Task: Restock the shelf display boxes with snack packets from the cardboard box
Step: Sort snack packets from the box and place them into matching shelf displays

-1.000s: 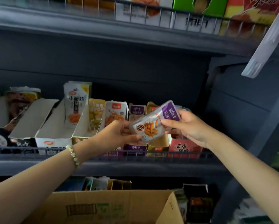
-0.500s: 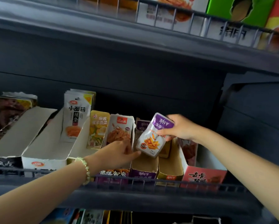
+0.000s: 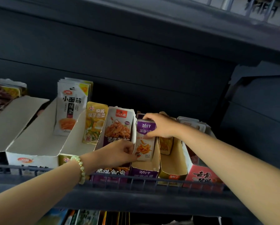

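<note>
A purple-and-white snack packet (image 3: pixel 143 143) stands upright inside the purple display box (image 3: pixel 143 173) on the middle shelf. My right hand (image 3: pixel 160 125) grips the packet's purple top from above and from the right. My left hand (image 3: pixel 119 153), with a bead bracelet on its wrist, has its fingers curled against the packet's lower left edge and the box's left wall; whether it pinches the packet or the wall is unclear. The cardboard box is out of view.
Along the shelf stand more display boxes: a white one (image 3: pixel 30 143) with tall white packets, a yellow-packet box (image 3: pixel 95 122), an orange-noodle box (image 3: pixel 119 127), a near-bare tan box (image 3: pixel 173 159), a red box (image 3: pixel 202 176). A wire rail (image 3: pixel 136 181) fronts them. A shelf hangs overhead.
My right hand has lowered the purple packet from above the boxes down into the purple display box. My left hand moved right to the packet's lower edge. The view rose; the cardboard box left it.
</note>
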Demonstrator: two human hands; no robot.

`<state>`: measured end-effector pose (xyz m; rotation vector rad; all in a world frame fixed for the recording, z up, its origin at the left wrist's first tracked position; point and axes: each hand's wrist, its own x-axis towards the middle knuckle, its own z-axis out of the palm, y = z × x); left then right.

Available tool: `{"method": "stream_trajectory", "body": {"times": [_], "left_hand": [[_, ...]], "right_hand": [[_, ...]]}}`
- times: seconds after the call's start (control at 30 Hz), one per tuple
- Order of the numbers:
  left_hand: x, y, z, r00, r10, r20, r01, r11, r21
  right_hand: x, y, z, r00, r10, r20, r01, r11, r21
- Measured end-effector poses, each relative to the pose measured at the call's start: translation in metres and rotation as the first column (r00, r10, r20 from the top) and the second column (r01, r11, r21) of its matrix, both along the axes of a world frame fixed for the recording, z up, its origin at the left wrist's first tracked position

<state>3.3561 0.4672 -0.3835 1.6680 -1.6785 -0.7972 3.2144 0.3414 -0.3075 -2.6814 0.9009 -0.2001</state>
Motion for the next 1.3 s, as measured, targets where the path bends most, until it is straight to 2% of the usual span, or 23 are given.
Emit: {"method": "stream_trajectory", "body": {"times": [0.27, 0.4, 0.8, 1.17, 1.3], "left_hand": [[0.0, -0.002, -0.003, 0.999, -0.019, -0.047, 0.02, 0.999, 0.027], [0.0, -0.001, -0.003, 0.999, -0.015, -0.049, 0.018, 0.999, 0.048], [-0.003, 0.0, 0.001, 1.0, -0.026, 0.001, 0.025, 0.999, 0.034], [-0.002, 0.002, 0.002, 0.999, -0.018, 0.043, 0.018, 1.0, 0.002], [-0.004, 0.007, 0.005, 0.989, 0.04, 0.143, -0.033, 0.998, -0.047]], "right_hand": [[0.006, -0.023, -0.01, 0.996, -0.09, 0.015, 0.092, 0.977, -0.192], [0.009, -0.023, -0.011, 0.998, -0.053, 0.025, 0.059, 0.939, -0.339], [0.015, -0.032, -0.013, 1.0, 0.023, -0.002, -0.021, 0.886, -0.463], [0.012, -0.029, -0.018, 0.997, -0.007, 0.079, 0.041, 0.9, -0.435], [-0.008, -0.018, -0.019, 0.983, -0.036, 0.18, 0.092, 0.946, -0.312]]}}
